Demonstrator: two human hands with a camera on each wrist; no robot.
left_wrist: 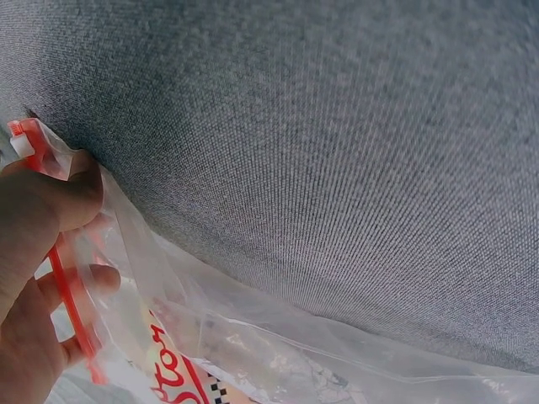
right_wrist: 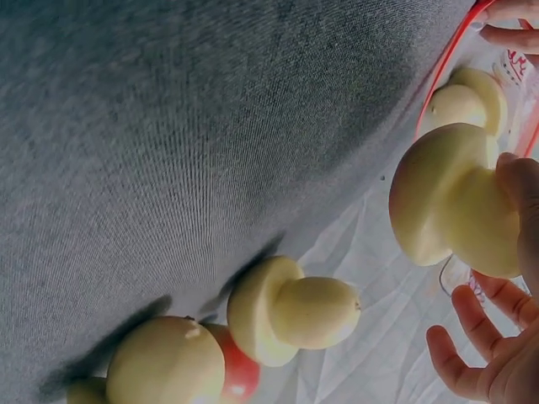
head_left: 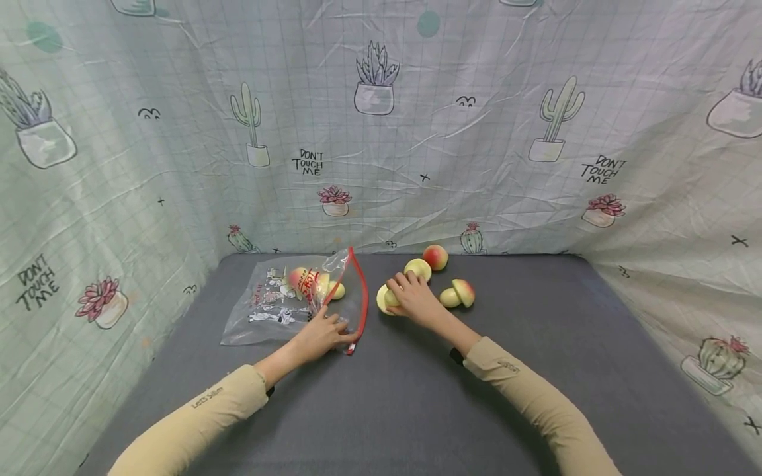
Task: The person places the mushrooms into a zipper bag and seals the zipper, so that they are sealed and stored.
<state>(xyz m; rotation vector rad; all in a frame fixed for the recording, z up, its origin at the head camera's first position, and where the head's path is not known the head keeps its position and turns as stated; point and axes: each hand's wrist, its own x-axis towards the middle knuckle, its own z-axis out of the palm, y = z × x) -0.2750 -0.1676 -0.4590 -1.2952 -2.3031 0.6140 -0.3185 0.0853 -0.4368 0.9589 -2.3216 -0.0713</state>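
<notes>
My right hand (head_left: 413, 297) pinches a toy mushroom (right_wrist: 434, 198) by its pale stem, between thumb and fingers. This mushroom is just right of the mouth of a clear zip bag (head_left: 238, 327) with a red zipper edge and printed drawings. My left hand (head_left: 324, 336) grips the near side of the bag's mouth, thumb and fingers on the plastic by the red zipper (left_wrist: 63, 290). Inside the bag lie mushrooms (right_wrist: 459, 105) with yellowish stems and a red-tinged cap. The bag's mouth stands partly spread, facing right.
Right of and beyond my right hand lie three more mushrooms: one with its pale underside up (head_left: 419, 268), one with its red cap showing (head_left: 436, 256), and one on its side (head_left: 464, 293). A cactus-print curtain (head_left: 381, 172) hangs behind the grey table (head_left: 381, 410).
</notes>
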